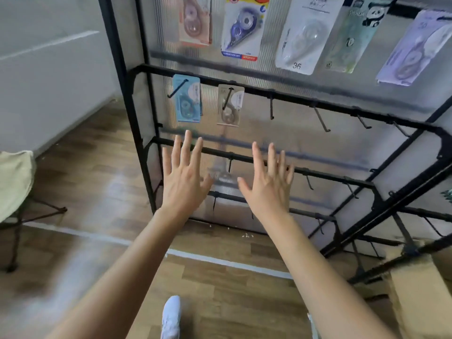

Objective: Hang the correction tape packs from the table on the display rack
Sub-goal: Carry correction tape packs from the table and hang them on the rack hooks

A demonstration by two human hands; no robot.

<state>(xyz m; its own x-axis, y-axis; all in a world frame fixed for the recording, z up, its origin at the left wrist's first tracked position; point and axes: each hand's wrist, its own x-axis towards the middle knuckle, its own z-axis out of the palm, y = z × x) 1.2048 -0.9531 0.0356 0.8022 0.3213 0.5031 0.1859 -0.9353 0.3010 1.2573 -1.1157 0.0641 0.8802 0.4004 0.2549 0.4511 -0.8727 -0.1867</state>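
Note:
The black display rack (303, 99) stands before me with a translucent back panel. Several correction tape packs hang on its top row, among them a blue-and-red one (241, 30) and a white one marked 36 (303, 37). On the second row hang a light blue pack (187, 100) and a clear grey pack (230, 106); the hooks to their right are bare. My left hand (183, 177) and my right hand (269, 182) are stretched out side by side below those two packs, fingers spread and straight, holding nothing. No table is in view.
A folding stool with a pale green seat (14, 182) stands at the left on the wooden floor. Cardboard boxes (420, 292) sit at the lower right beside the rack. My white shoe (171, 316) shows at the bottom.

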